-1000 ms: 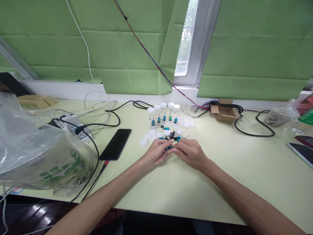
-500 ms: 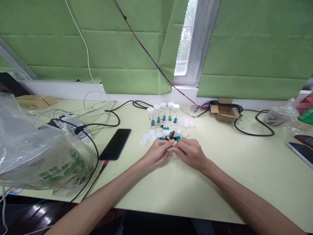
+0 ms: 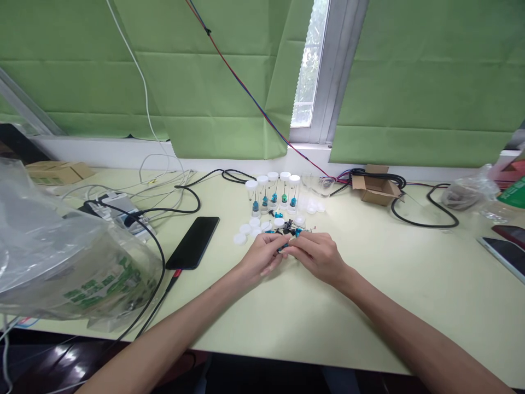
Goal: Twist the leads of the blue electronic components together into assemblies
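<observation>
My left hand (image 3: 264, 255) and my right hand (image 3: 318, 253) meet over the table, fingertips pinched together. Between them is a small blue part (image 3: 282, 248), mostly hidden by the fingers, so its exact kind does not show. Just beyond the fingers lie loose blue and black small parts (image 3: 288, 226) with thin stems. Several white round caps (image 3: 240, 238) lie to the left of that pile. Behind it stand several clear tubes (image 3: 293, 192) with white lids, upright in a cluster, each with a blue or green piece inside.
A black phone (image 3: 192, 243) lies left of my hands, a cable at its lower end. A large plastic bag (image 3: 74, 246) fills the left side. An open cardboard box (image 3: 375, 191) and black cables stand at the back right. Another phone (image 3: 502, 257) lies far right.
Both hands stay in nearly the same place, still pinching the small blue part. The view has shifted very slightly; nothing else visibly moved.
</observation>
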